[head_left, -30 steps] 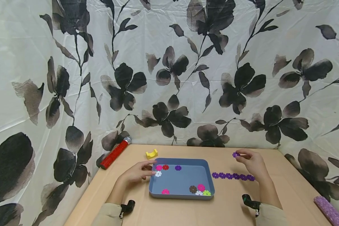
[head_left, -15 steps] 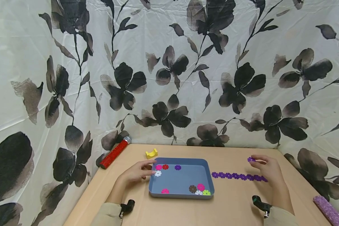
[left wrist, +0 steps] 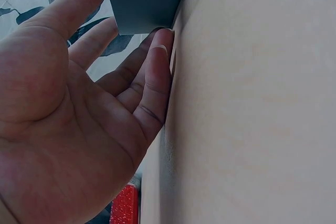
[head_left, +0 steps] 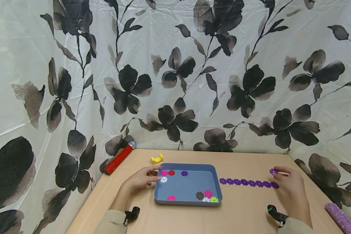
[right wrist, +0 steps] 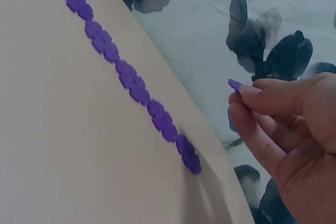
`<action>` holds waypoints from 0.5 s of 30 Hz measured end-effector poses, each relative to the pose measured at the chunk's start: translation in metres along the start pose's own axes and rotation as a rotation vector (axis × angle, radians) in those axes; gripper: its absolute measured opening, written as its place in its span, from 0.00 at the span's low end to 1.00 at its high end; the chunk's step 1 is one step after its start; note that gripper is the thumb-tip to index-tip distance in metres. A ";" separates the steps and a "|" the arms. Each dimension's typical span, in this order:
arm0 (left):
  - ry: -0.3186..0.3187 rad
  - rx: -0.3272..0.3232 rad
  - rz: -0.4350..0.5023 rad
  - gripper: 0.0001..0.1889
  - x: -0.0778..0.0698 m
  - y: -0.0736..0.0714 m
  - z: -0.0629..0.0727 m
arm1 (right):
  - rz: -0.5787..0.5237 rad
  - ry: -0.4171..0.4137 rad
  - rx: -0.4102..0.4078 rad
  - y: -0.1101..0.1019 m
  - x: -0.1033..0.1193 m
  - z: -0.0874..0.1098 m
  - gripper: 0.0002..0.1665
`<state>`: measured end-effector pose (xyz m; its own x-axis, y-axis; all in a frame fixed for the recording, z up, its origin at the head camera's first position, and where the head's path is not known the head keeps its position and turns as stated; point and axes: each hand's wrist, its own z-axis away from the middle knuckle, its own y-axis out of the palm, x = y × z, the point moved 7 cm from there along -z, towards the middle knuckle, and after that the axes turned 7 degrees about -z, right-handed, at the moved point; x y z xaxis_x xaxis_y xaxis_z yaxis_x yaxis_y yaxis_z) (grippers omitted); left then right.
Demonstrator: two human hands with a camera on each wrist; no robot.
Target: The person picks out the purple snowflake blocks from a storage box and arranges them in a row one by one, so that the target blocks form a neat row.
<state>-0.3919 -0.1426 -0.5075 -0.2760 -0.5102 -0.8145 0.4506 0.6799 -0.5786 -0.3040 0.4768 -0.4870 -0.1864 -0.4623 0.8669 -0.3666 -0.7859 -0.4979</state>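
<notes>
Between thumb and fingertips, my right hand (head_left: 293, 187) pinches a purple interlocking flower disc (head_left: 273, 171), held above the table. In the right wrist view this disc (right wrist: 234, 85) shows edge-on. Below and to the left, a row of several purple flower discs (head_left: 244, 182) runs rightward from beside the tray, ending near my right hand. The left hand (head_left: 137, 178) grips the left side of the blue-grey tray (head_left: 187, 202), fingertips at its rim. From the left wrist, the tray's outer wall (left wrist: 147, 3) shows between thumb and fingers, with the lower fingers close to the tabletop.
Inside the tray lie loose discs: a purple one (head_left: 184, 174), a red one (head_left: 171, 173), a brown one (head_left: 200, 195) and several others. A yellow curved piece (head_left: 157, 159) stands behind it. A red glittery tube (head_left: 120, 158) lies back left; a purple glittery roll (head_left: 342, 217) lies front right.
My right hand has moved right and slightly toward me with the purple disc, uncovering the right end of the row. The left hand and tray have stayed in place.
</notes>
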 end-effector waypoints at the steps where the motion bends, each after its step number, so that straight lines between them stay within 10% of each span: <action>1: -0.001 -0.001 0.001 0.32 0.000 0.000 0.000 | 0.011 -0.002 -0.007 -0.002 -0.002 0.000 0.29; 15: -0.007 0.000 0.002 0.32 -0.001 -0.001 0.002 | 0.015 0.138 0.006 -0.007 -0.023 0.005 0.27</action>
<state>-0.3906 -0.1436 -0.5065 -0.2694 -0.5122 -0.8155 0.4512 0.6810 -0.5767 -0.2922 0.4907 -0.5038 -0.3155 -0.4137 0.8540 -0.3573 -0.7820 -0.5108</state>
